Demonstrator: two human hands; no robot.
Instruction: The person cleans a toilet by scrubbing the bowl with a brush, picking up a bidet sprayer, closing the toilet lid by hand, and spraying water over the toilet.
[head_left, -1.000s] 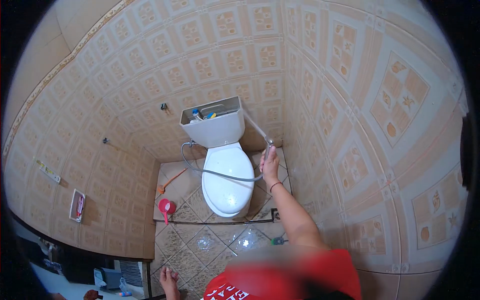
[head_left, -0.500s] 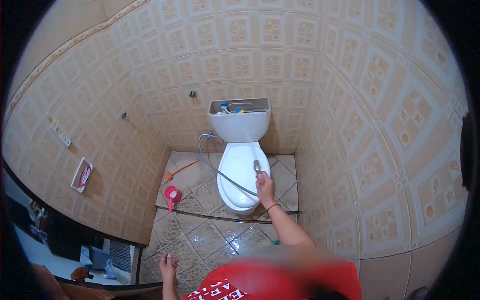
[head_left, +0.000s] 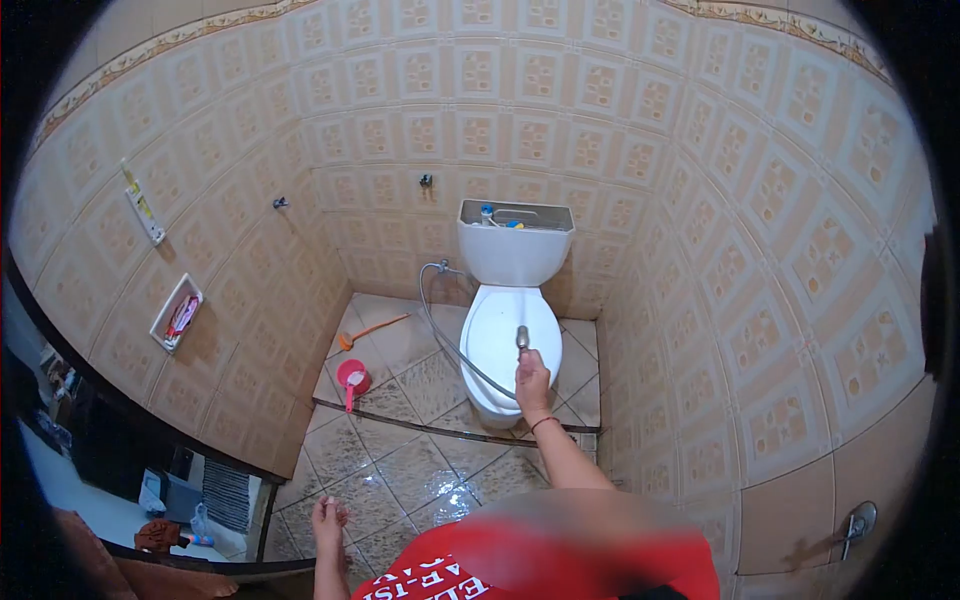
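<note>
My right hand (head_left: pixel 534 382) is closed around a bidet sprayer (head_left: pixel 523 338), its metal head pointing toward the toilet tank. A faint pale streak shows just beyond the nozzle; I cannot tell if it is water. From the sprayer a grey hose (head_left: pixel 447 345) loops left and up to a wall valve (head_left: pixel 443 267). Beneath the sprayer is the white toilet (head_left: pixel 482 340) with its lid down. The tank (head_left: pixel 515 252) has no cover, and a blue-topped part (head_left: pixel 487 213) shows inside. My left hand (head_left: pixel 328 520) hangs at the lower left over the floor, fingers loosely curled, holding nothing visible.
A pink dipper (head_left: pixel 352 377) and an orange-handled brush (head_left: pixel 372 331) lie on the raised floor left of the toilet. A step edge (head_left: pixel 400 424) crosses the wet tiles (head_left: pixel 400 480). Taps (head_left: pixel 426 181) and a soap dish (head_left: pixel 177 314) are on the walls.
My view has shifted, so the toilet and dipper appear farther right. The right hand still grips the sprayer, its head now pointing straighter at the tank. The left hand stays low at the left.
</note>
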